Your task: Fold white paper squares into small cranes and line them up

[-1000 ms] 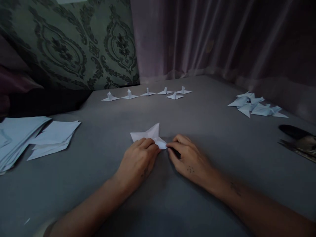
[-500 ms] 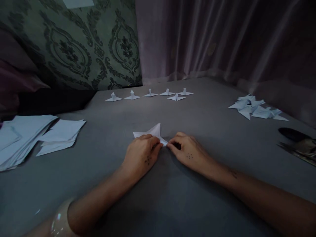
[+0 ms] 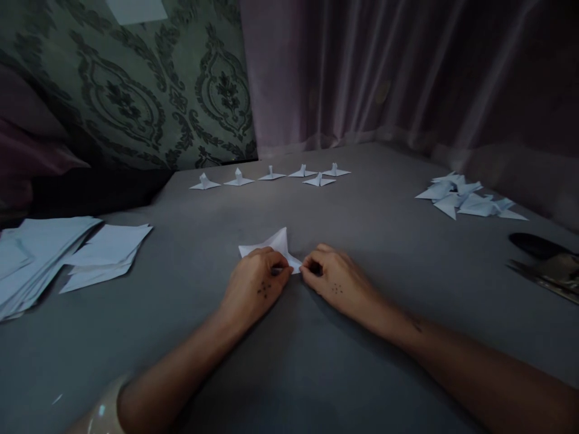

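A white folded paper (image 3: pixel 279 242) with pointed corners lies on the grey surface in front of me. My left hand (image 3: pixel 259 277) rests over its near side, thumb and fingers pinched on the paper. My right hand (image 3: pixel 335 278) pinches the tip of its right-hand point, finger and thumb pressed together. The two hands are a small gap apart, and part of the paper's near edge is hidden under my left fingers.
Several folded paper birds (image 3: pixel 238 178) stand in a row at the back. More folded papers (image 3: pixel 470 196) are heaped at the right, near scissors (image 3: pixel 538 274) and a dark oval object (image 3: pixel 534 243). Stacks of white sheets (image 3: pixel 49 253) lie at the left. A curtain (image 3: pixel 316 78) hangs behind.
The whole view has shifted slightly, so the hands and paper appear a little further left. Both hands keep their pinch on the folded paper, with hardly any movement between them.
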A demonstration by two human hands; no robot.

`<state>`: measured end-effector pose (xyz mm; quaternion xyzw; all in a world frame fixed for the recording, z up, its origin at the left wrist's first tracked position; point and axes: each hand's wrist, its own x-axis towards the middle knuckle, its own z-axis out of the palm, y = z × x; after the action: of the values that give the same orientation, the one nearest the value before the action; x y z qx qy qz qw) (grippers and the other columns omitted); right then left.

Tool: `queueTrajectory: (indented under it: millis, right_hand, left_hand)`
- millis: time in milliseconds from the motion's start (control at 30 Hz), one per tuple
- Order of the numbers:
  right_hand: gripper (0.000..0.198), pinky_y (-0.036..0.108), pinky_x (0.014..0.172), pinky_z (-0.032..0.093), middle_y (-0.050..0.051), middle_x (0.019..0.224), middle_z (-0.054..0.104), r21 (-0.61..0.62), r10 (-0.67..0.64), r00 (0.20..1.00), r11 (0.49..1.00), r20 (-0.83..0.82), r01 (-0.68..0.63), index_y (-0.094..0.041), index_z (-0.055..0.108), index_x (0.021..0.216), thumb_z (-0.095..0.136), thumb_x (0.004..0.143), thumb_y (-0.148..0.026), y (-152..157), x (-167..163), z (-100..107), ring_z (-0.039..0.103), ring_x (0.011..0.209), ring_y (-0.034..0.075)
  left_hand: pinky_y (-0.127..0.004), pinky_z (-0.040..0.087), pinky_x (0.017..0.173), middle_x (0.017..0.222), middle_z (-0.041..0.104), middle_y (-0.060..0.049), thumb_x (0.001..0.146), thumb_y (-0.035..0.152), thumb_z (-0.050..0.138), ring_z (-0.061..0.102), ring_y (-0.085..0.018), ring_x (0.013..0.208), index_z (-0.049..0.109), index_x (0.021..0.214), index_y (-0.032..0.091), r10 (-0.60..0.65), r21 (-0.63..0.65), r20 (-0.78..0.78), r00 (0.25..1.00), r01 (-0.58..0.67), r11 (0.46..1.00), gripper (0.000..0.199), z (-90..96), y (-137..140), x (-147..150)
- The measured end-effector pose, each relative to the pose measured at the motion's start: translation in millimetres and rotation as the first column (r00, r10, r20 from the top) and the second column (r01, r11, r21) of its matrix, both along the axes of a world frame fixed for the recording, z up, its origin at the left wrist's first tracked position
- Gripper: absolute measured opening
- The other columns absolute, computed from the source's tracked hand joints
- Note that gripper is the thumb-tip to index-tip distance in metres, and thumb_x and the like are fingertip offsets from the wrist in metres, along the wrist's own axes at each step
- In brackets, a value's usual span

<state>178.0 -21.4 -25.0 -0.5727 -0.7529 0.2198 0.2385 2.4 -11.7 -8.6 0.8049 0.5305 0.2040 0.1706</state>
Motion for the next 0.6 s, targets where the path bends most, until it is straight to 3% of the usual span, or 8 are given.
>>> queueTrajectory:
  millis: [167, 300, 433, 600]
  right_hand:
    - [0.015, 0.025, 0.062, 0.041, 0.001, 0.078, 0.062, 0.01, 0.042, 0.997, 0.999, -0.065, -0.041, -0.021, 0.068, 0.081, 0.054, 0.082, -0.016, 1, 18, -1, 0.057, 0.069, 0.013]
    - [0.025, 0.027, 0.067, 0.045, 0.001, 0.085, 0.064, 0.046, 0.055, 0.992, 0.998, -0.111, -0.05, -0.025, 0.068, 0.092, 0.049, 0.083, -0.012, -3, 24, 0, 0.059, 0.076, 0.014]
    - [0.034, 0.029, 0.072, 0.047, 0.002, 0.091, 0.061, 0.079, 0.185, 0.983, 0.979, 0.019, -0.186, -0.027, 0.068, 0.1, 0.045, 0.083, -0.008, -12, 18, 4, 0.057, 0.081, 0.015]
    - [0.036, 0.034, 0.077, 0.049, 0.006, 0.091, 0.057, 0.128, 0.226, 0.946, 0.957, 0.233, -0.26, -0.023, 0.067, 0.109, 0.046, 0.084, -0.008, -18, 15, 7, 0.054, 0.087, 0.019]
  left_hand:
    - [-0.028, 0.046, 0.062, 0.078, 0.069, -0.003, 0.081, 0.022, 0.056, 0.063, -0.018, 0.072, 0.069, 0.074, 0.019, -0.041, -0.007, -0.044, 0.998, 0.041, 0.999, 0.015, 1.0, 5, -3]
    - [-0.028, 0.045, 0.062, 0.079, 0.069, -0.003, 0.082, 0.024, 0.056, 0.063, -0.018, 0.073, 0.068, 0.075, 0.02, -0.09, 0.029, -0.032, 0.995, 0.091, 0.995, 0.014, -1.4, 7, -5]
    - [-0.031, 0.045, 0.066, 0.076, 0.069, -0.001, 0.082, 0.025, 0.058, 0.064, -0.018, 0.072, 0.068, 0.074, 0.022, -0.068, 0.039, -0.045, 0.997, 0.07, 0.997, 0.013, -2.4, 8, -5]
    - [-0.032, 0.044, 0.069, 0.077, 0.07, 0.0, 0.082, 0.025, 0.057, 0.064, -0.018, 0.074, 0.068, 0.075, 0.022, -0.078, -0.001, -0.045, 0.996, 0.078, 0.997, 0.013, -0.8, 9, -5]
